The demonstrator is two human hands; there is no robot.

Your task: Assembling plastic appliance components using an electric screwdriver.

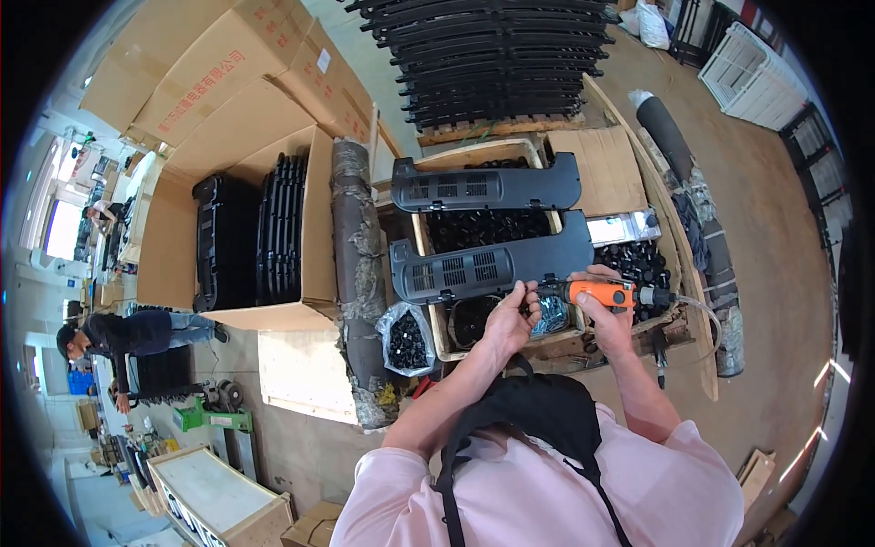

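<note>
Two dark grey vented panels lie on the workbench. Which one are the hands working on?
The nearer panel: the left hand touches its lower edge and the right hand holds an orange power tool there. The farther panel lies untouched.

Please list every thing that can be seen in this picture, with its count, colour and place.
vented plastic panels: two, dark grey, lying across the wooden crate, one behind the other
powered screwdriver: one, orange, at the near panel's lower edge
wooden crate: one, pale wood, holds small black parts
plastic bag: one, clear, black parts inside, left of crate
cardboard box: one, brown, open, black panels standing inside, at left
stacked black panels: many, black, on a pallet at top
other person: one, dark top, far left
left hand: at the near panel's lower edge
right hand: grips the screwdriver
</note>
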